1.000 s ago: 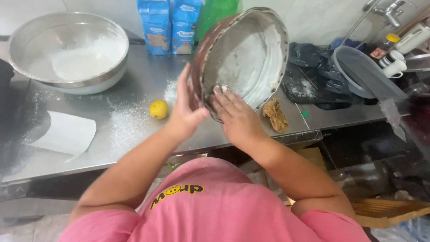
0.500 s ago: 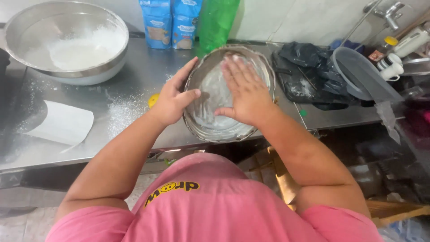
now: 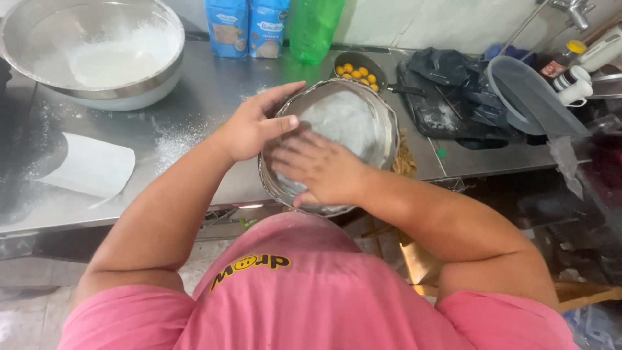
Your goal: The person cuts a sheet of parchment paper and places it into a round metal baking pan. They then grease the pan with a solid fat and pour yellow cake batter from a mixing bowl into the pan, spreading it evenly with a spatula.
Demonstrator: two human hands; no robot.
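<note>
Stainless-steel counter (image 3: pixel 214 97), dusted with flour, ran along the wall. One round metal cake pan (image 3: pixel 350 123) was held over its front edge. The left hand (image 3: pixel 249 129) gripped the pan's left rim, thumb across the inside; the right hand (image 3: pixel 321 168) lay flat and spread against the pan's floured bottom. One large steel bowl (image 3: pixel 97 52) of flour and two blue cartons (image 3: pixel 249 26) stood behind.

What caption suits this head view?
Left hand steadies a round metal pan while the right hand presses inside.
</note>
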